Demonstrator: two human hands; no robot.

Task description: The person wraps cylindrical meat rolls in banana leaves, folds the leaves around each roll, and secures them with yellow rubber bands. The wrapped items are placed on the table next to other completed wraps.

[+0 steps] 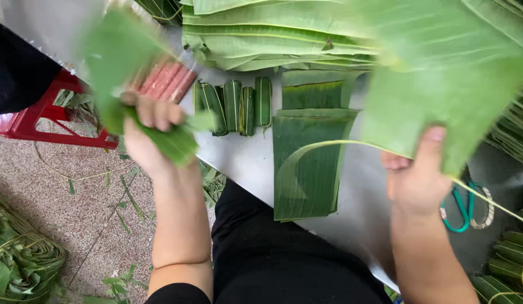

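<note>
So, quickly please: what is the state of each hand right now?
Left hand: closed in a fist around a torn green leaf strip.
Right hand: closed, pinching the edge of a large banana leaf.

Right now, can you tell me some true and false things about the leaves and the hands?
1. The left hand grips a crumpled green leaf strip. True.
2. The right hand holds a big green leaf. True.
3. The small wrapped leaf rolls lie on the floor. False: they lie in a row on the grey table.
4. The stool is blue. False: it is red.
5. Cut leaf pieces lie flat between the hands. True.
</note>
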